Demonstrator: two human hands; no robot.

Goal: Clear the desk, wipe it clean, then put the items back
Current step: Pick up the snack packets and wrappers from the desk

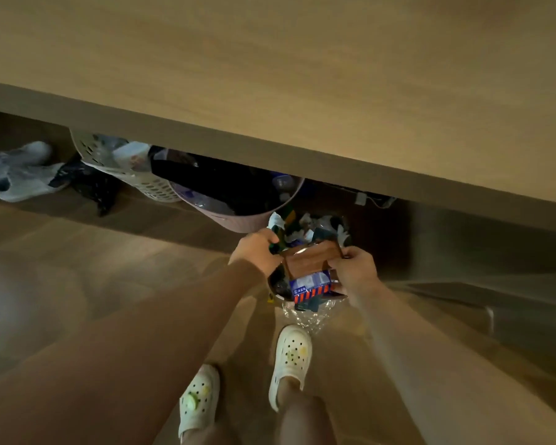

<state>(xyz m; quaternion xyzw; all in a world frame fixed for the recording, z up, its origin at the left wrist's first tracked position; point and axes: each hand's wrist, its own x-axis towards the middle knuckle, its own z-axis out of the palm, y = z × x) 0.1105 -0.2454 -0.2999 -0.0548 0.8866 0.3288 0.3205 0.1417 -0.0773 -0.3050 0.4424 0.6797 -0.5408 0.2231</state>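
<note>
Light wooden surface (270, 59) appears cleared; left hand (257, 252) and right hand (353, 271) fingers pinch brown glossy packet (305, 260) over full waste bin (280, 292); wiping likely pending.

Both arms reach forward and down, nearly straight, converging low in front of the body, where the left grip (257, 252) curls its fingers over the left end of a brown packet (308, 260) and the right grip (355, 273) pinches its right corner between thumb and fingers.

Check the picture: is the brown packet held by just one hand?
No, the left hand and the right hand each grip one end of the brown packet.
</note>
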